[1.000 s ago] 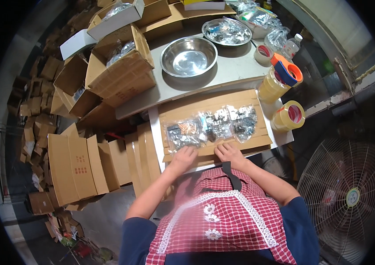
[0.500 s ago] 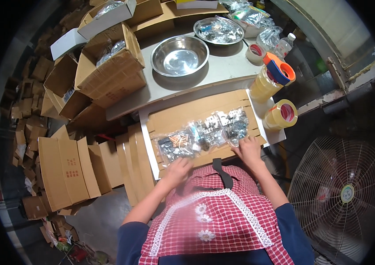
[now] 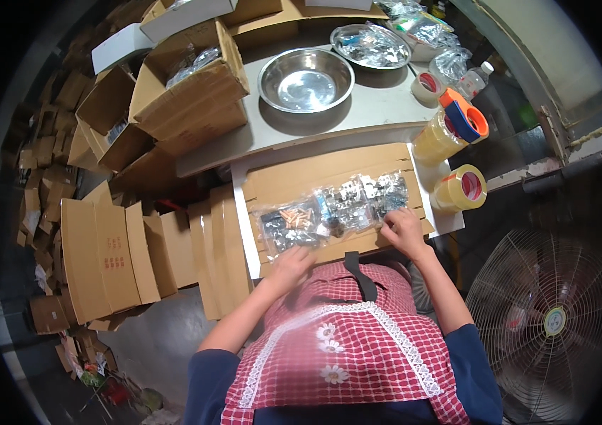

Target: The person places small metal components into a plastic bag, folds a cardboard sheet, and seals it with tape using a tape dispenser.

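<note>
Three clear plastic hardware bags lie in a row on a flat brown cardboard sheet (image 3: 315,164), which rests over a white board (image 3: 448,226) in front of the person. The row's long axis runs across the body, rising slightly toward the right. The left bag (image 3: 287,231) shows a cluster of tan dowels (image 3: 296,218); the middle bag (image 3: 349,204) and the right bag (image 3: 388,188) hold pale and dark fittings.

The left hand (image 3: 295,268) is at the near edge of the left bag, which extends straight ahead and a little leftward from its fingers. The right hand (image 3: 405,232) is at the near right corner of the right bag, which lies ahead and to its left. The middle bag sits beyond the gap between the hands, nearer the right one.

Both hands have bent fingers; whether either grip pinches plastic or merely rests there is impossible to tell, since the backs of the hands cover the thumbs and most fingertips. Glare and crinkled film blur the small fittings, and where neighbouring bags meet, overlap cannot be told from simple touching.
</note>
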The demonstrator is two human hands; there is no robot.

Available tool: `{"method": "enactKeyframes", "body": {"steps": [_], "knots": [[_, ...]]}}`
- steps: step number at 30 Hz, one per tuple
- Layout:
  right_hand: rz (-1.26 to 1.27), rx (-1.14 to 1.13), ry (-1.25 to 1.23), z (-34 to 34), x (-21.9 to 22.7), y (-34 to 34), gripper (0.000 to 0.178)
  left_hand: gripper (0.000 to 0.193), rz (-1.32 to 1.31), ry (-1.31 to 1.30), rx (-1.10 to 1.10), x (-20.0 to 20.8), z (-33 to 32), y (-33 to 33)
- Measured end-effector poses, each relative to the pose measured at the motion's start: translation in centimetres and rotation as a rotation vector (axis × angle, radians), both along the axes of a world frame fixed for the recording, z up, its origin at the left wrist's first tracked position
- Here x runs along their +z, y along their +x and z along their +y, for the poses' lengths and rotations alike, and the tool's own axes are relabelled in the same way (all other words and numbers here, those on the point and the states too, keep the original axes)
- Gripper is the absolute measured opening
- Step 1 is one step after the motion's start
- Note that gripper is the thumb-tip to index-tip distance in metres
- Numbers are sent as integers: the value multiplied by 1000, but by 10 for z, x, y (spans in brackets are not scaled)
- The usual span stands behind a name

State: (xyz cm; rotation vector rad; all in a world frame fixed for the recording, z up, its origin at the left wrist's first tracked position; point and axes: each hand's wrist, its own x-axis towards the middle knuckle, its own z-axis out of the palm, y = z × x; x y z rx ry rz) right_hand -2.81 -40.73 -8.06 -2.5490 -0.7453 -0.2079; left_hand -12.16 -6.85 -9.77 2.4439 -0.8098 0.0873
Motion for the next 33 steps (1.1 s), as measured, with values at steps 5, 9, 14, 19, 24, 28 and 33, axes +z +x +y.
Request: {"method": "enactKeyframes", "body": {"steps": [5,9,14,19,24,28,33], "knots": [[471,-157,607,45,-2,4,12,29,7,-17,-17,1,1,2],[905,-79,1041,96,20,12,8,29,22,12,-4,5,1,1],[777,-237,486,114,2,25,12,28,0,19,11,1,0,-1],[453,-138,168,117,5,17,17,27,11,37,40,-3,1,-4],[19,139,22,135,-2,31,22,26,-1,17,19,-4,0,-2],[-43,154,-19,148,-14,43,19,25,6,22,28,-3,-1,-2],[181,-50,55,157,-6,30,21,26,-6,27,39,1,-2,-2]]}}
